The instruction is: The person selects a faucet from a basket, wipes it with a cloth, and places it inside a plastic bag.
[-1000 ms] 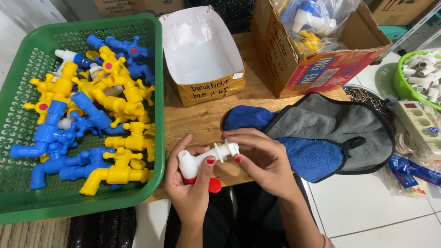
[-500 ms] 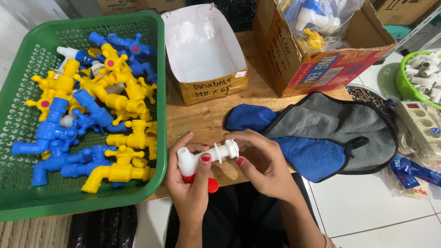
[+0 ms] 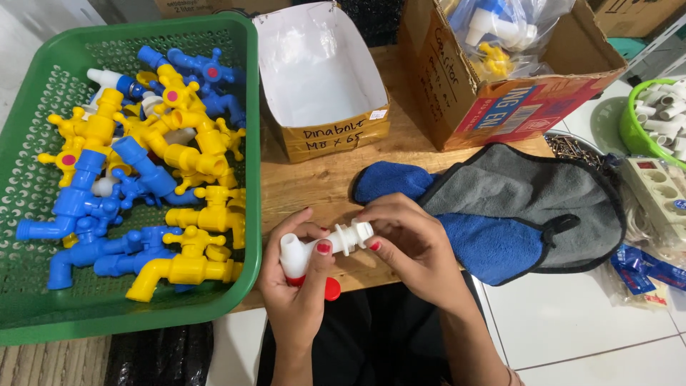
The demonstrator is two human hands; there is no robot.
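In the head view, your left hand (image 3: pixel 296 297) wraps its fingers (image 3: pixel 323 251) around the body of a white plastic tap with a red handle (image 3: pixel 314 256), closed on it just over the near edge of the wooden desk (image 3: pixel 321 182). Your right hand (image 3: pixel 407 246) pinches the tap's threaded end between thumb and fingertips, also closed on it. The red handle is mostly hidden under your left palm, and the spout opening points up towards you. Your forearms run out of the bottom of the frame.

Since half a second ago, the tap sits in much the same spot and both hands keep their hold; the threaded end seems tilted slightly higher, though that is hard to judge.

At left, a green perforated plastic basket (image 3: pixel 43 300) holds a heap of blue and yellow plastic taps (image 3: pixel 153 168), with a white one or two half buried. Its left side is cut off. Behind your hands stands a small open cardboard box with a white lining (image 3: pixel 318 78), and nothing shows in it. To its right, a larger brown cardboard box (image 3: pixel 493 93) holds a clear bag of taps, hard to make out. A blue and grey cloth (image 3: pixel 514 207) lies beside your right hand. At the far right, a green tub of white pipe fittings (image 3: pixel 661 104) is cut off by the edge.
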